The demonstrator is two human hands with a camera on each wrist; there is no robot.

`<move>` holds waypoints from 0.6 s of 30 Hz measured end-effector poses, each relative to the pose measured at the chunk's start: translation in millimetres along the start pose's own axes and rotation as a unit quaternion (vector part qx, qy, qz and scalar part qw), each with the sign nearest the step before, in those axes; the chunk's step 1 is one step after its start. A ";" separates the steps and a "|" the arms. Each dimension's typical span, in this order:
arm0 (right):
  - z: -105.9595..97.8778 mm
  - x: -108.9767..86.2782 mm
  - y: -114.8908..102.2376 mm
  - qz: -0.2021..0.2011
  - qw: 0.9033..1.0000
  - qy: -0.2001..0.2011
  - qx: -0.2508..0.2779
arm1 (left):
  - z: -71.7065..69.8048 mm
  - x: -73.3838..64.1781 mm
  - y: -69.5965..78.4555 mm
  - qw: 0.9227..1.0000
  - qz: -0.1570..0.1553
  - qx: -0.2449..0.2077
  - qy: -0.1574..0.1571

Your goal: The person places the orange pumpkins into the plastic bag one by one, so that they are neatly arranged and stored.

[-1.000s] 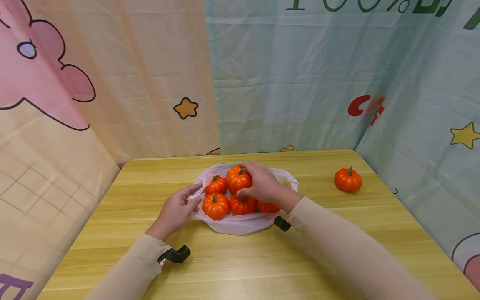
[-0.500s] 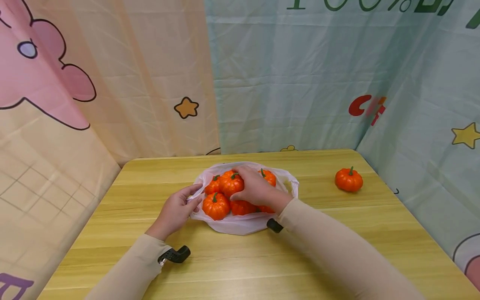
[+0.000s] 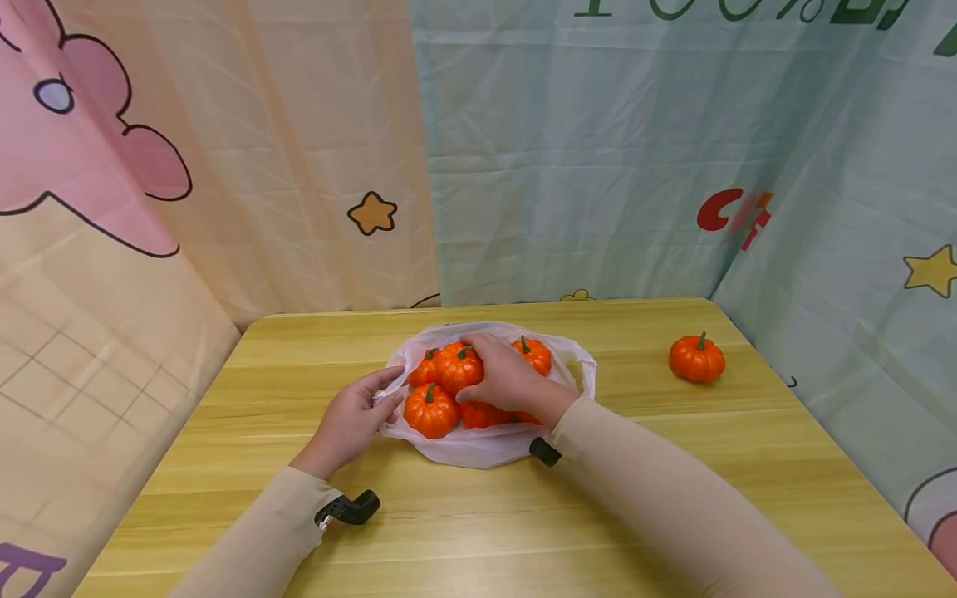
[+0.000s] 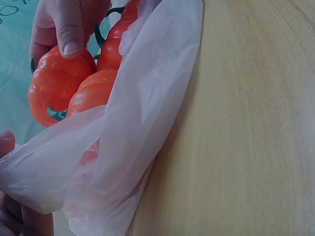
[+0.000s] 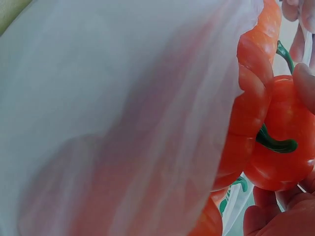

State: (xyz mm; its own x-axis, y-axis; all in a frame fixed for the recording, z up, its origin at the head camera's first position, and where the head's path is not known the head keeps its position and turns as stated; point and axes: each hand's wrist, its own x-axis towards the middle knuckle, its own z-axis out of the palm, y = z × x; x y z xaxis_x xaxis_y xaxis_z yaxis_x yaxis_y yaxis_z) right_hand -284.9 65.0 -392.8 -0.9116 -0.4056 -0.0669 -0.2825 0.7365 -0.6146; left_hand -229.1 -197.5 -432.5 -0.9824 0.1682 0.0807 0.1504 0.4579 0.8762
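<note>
A thin white plastic bag (image 3: 478,453) lies wide open on the table, holding several small orange pumpkins with green stems. My left hand (image 3: 345,425) pinches the bag's left rim between thumb and fingers; the left wrist view shows the gathered plastic (image 4: 37,172) there. Over the bag, my right hand (image 3: 510,370) grips one pumpkin (image 3: 458,370), thumb on its near side. That pumpkin sits against its neighbours, close to the front-left pumpkin (image 3: 431,412). In the right wrist view the bag's side (image 5: 123,108) covers much of the scene, with the gripped pumpkin (image 5: 285,160) at the right.
A single pumpkin (image 3: 697,360) stands outside the bag, near the right edge of the wooden table (image 3: 449,531). Printed cloth curtains (image 3: 561,166) hang behind the table and along both sides. One bag handle loop (image 3: 587,374) stands up at the right.
My right hand has shifted left and slightly lower with the pumpkin, exposing another at the bag's back right. It has barely moved in the last half second. The left hand stays put.
</note>
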 end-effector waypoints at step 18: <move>1.8 0.5 1.0 0.005 1.000 -0.009 -0.007 | 0.9 -0.2 0.9 1.000 -0.004 0.003 0.002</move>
State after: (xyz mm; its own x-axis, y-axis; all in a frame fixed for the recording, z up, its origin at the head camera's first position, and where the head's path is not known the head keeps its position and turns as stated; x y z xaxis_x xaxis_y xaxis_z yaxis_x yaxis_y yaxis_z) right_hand -285.1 64.6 -394.8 -0.9088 -0.4082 -0.0865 -0.2782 0.7473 -0.6035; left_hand -228.7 -196.3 -432.2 -0.9839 0.1617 0.0760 0.1438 0.4642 0.8740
